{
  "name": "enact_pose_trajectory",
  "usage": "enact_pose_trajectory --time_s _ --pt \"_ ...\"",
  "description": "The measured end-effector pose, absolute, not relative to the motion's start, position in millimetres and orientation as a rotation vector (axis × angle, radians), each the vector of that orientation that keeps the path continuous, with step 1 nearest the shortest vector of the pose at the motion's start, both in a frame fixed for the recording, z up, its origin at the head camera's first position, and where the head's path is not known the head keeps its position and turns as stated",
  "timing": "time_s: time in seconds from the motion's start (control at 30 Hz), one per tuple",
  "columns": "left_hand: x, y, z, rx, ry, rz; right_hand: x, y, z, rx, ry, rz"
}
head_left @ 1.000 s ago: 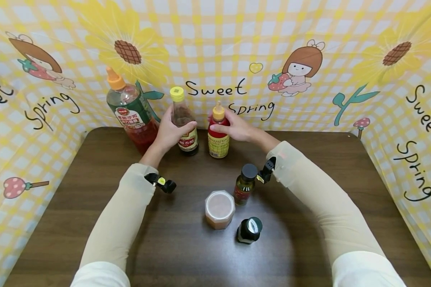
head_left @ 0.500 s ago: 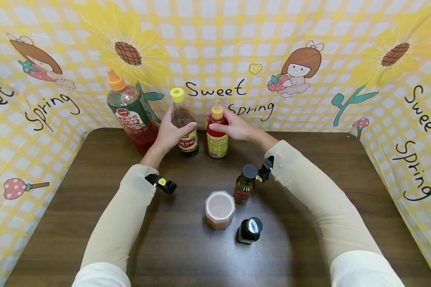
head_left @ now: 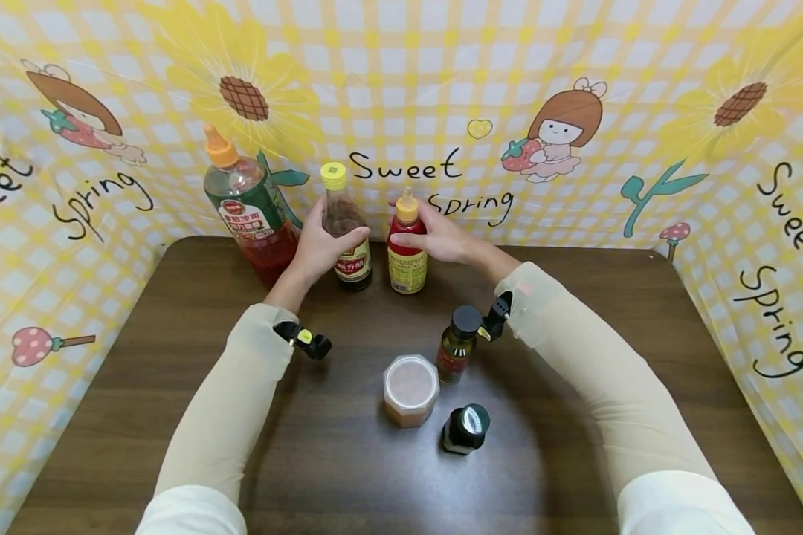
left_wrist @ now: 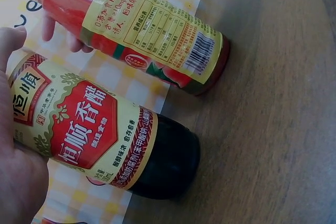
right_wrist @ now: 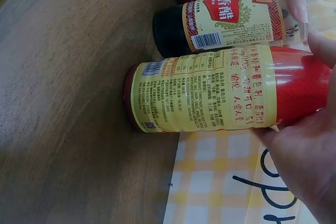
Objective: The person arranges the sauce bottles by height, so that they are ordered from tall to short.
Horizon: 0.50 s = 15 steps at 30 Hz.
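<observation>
My left hand (head_left: 320,244) grips a vinegar bottle (head_left: 352,264) with a yellow cap and a red and cream label, thumb across its front. To the right, my right hand (head_left: 445,236) holds a red ketchup squeeze bottle (head_left: 407,269) with a yellow nozzle cap, fingers wrapped behind its upper part. Both bottles stand upright side by side at the back of the table, a small gap between them. In the left wrist view the dark base of the vinegar bottle (left_wrist: 165,156) shows; the right wrist view gives the ketchup bottle's yellow printed label (right_wrist: 210,90).
A large ketchup bottle (head_left: 247,215) with an orange cap stands left of my left hand. Nearer on the wooden table (head_left: 334,461) are a small black-capped bottle (head_left: 456,349), a lidded jar (head_left: 410,394) and a dark little bottle (head_left: 465,431). A patterned cloth (head_left: 388,89) hangs behind.
</observation>
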<state>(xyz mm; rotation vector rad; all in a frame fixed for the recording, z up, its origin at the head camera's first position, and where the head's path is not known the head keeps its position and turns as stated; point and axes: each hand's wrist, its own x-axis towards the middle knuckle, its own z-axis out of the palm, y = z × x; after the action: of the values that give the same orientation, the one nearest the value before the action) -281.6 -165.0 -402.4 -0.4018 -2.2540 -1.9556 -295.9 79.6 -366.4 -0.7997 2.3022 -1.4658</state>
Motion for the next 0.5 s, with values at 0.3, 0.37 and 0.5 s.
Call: enact_pose_trajectory --time_s 0.3,0.37,0.5 --pt "-282 -163 -402 -0.380 -2.263 -1.947 -295 87 -362 -0.732 2.324 -1.388" --pt "-282 -163 -403 -0.381 -2.259 -1.949 -294 91 -361 -0.736 2.331 -1.365" --pt "-282 -163 -402 -0.388 -2.241 -1.964 -289 101 -357 -0.770 2.325 -1.326"
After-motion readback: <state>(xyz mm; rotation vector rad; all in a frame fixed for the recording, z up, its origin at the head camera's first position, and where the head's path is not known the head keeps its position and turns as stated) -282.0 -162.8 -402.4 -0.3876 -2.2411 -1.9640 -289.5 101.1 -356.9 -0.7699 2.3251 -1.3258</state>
